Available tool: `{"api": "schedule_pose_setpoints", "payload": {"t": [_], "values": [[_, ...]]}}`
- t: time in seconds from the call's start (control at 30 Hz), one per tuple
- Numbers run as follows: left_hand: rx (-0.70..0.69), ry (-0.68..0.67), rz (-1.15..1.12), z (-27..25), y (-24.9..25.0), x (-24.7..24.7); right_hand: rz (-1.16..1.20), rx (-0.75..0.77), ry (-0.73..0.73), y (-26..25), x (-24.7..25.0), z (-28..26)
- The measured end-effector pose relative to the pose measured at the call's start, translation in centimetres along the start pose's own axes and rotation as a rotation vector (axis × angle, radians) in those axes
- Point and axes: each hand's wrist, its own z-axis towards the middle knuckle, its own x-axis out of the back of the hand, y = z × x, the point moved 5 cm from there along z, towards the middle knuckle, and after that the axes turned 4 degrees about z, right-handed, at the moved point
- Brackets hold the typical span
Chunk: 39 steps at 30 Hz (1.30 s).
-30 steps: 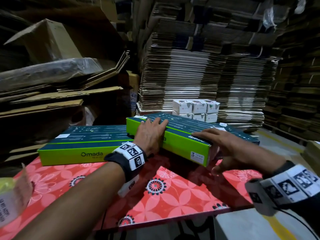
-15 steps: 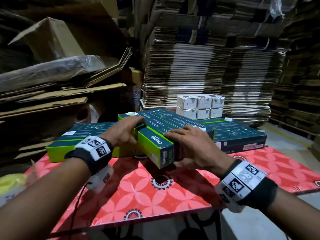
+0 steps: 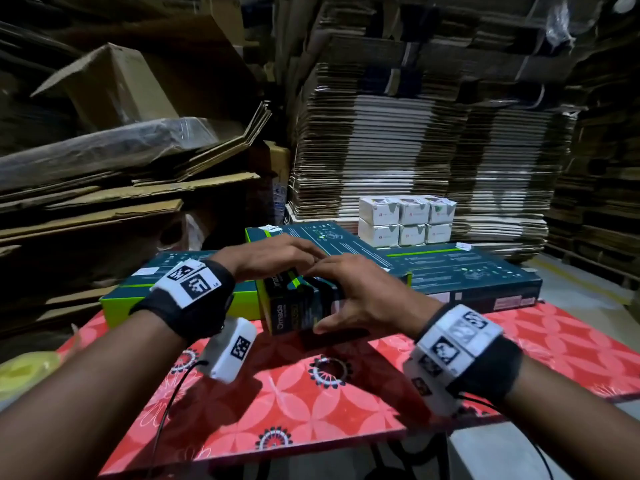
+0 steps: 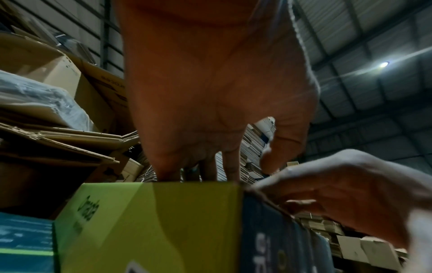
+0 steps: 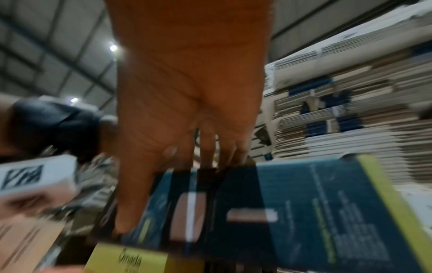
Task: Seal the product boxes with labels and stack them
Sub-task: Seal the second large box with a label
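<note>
A long teal and lime-green Omada product box [image 3: 313, 237] is held near the middle of the red floral table top [image 3: 311, 393], its near end face pointing at the front edge and its far end reaching toward the back edge. It lies across two other boxes of the same kind: the left box [image 3: 180, 296], set along the back-left part of the surface, and the right box [image 3: 464, 275], set along the back-right part with its far corner close to the right edge. The left hand [image 3: 273, 254] is laid on the top face near the near end, fingers stretched over the upper edge, as is seen from the left wrist view [image 4: 210, 92]; no curl round the box is shown. The right hand [image 3: 360, 292] is clasped on the near end, fingers over the top edge and the thumb [image 3: 332, 325] pressed low against the end face; the right wrist view is blurred but the same hold [image 5: 187, 110] is shown. A broad bare stretch of the table top is left between the box end and the front edge. Behind the boxes, six small white cartons [image 3: 405, 220] are stacked in two rows. Flattened cardboard stacks [image 3: 415, 150] are piled close behind and to both sides. Something yellow [image 3: 24, 372] is seen off the front-left corner.
</note>
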Motion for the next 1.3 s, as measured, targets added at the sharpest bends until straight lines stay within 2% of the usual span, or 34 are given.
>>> {"api": "schedule_pose_setpoints", "payload": {"t": [0.07,0.2,0.27,0.43,0.63,0.7,0.8,0.93,1.03,1.17,1.3], "values": [[0.006,-0.012,0.080,-0.1,-0.2,-0.2,0.085,-0.066,0.024,1.7,2.0,-0.7],[0.065,0.027,0.358,-0.2,0.1,-0.8,0.109,-0.187,0.110,5.1,5.3,-2.2],[0.067,0.032,0.376,-0.2,0.2,-0.9,0.123,-0.220,0.125,6.2,5.8,-2.6],[0.053,0.021,0.401,-0.2,0.0,-0.4,0.051,-0.265,0.002,7.8,4.2,-3.5],[0.072,-0.021,0.397,-1.0,-0.8,1.0,0.120,-0.208,0.058,7.4,3.3,-3.1],[0.078,-0.018,0.383,-1.0,-1.1,1.1,0.180,-0.191,0.015,6.9,2.5,-2.9],[0.081,-0.053,0.409,-0.5,-0.8,0.5,0.111,-0.175,-0.054,6.2,1.1,-2.6],[0.090,-0.050,0.410,-0.6,-0.9,0.3,0.165,-0.222,-0.076,6.8,0.8,-3.2],[0.090,-0.015,0.369,-1.1,-1.7,0.7,0.039,-0.263,-0.121,7.2,0.3,-3.9],[0.095,0.006,0.250,-1.9,-2.9,1.2,0.087,-0.373,-0.081,8.2,-0.4,-3.9],[0.084,0.070,0.114,-2.9,-3.9,1.0,0.163,-0.359,-0.050,7.8,-0.2,-3.6]]}}
